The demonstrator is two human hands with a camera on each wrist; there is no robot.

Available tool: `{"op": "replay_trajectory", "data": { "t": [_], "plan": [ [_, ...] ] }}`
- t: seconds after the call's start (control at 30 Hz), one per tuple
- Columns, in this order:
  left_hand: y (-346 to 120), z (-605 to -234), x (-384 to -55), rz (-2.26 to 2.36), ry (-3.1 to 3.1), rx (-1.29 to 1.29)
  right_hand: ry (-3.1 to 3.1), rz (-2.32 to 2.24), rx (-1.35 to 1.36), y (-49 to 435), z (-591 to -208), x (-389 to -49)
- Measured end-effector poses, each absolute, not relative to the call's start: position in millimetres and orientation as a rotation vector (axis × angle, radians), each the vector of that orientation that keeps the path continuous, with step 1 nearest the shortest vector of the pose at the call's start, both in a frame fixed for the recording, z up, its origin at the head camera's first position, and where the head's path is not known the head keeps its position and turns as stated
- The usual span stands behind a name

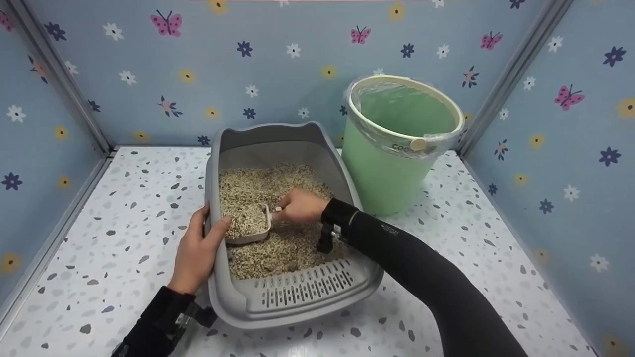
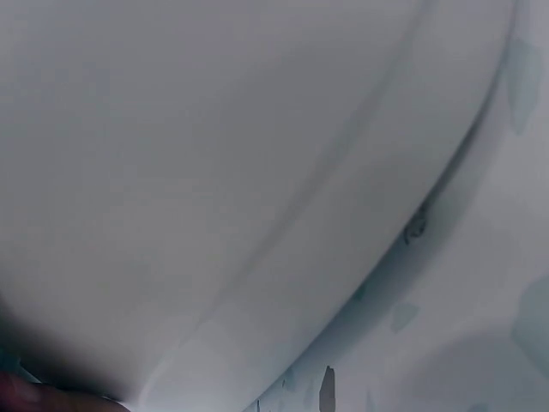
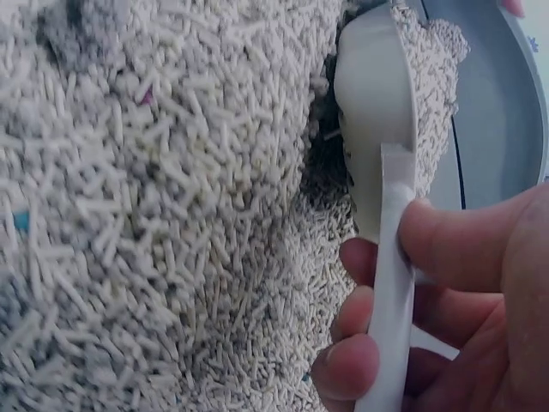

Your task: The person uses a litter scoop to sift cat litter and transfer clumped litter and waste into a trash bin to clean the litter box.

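Off-white, square-cupped plastic scoop (image 3: 373, 94), heaped with beige granular litter (image 1: 248, 220) inside the grey, oblong plastic box (image 1: 297, 307), is best held level, my right hand (image 1: 303, 206) pinching its straight handle (image 3: 390, 300), my left hand (image 1: 197, 250) gripping the rim (image 1: 213, 171).

Bin (image 1: 377, 173) blocks far R of tray (image 1: 278, 151); rm L above floor (image 1: 129, 218).

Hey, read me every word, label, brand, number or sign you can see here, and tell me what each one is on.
"COO", as best I can read it: on the green trash bin, the rest covered by a round knob.
Small pale mark on the black right sleeve: too blurred to read.
Litter box and litter scoop: no readable text.
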State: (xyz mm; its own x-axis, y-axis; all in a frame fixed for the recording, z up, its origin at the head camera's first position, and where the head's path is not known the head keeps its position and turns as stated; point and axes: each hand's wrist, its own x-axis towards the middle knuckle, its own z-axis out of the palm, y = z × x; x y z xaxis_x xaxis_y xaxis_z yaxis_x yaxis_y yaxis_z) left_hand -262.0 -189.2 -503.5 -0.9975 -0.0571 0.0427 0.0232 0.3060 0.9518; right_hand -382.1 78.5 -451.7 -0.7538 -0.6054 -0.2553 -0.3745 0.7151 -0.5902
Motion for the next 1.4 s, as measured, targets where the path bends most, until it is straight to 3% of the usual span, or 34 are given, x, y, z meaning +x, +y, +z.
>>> {"op": "replay_trajectory", "data": {
  "t": [1.4],
  "plan": [
    [-189.3, -506.4, -263.5, -1.755, -2.488, -0.010, 2.576, -1.189, -0.420, 102.1, -434.1, -343.2]
  ]
}}
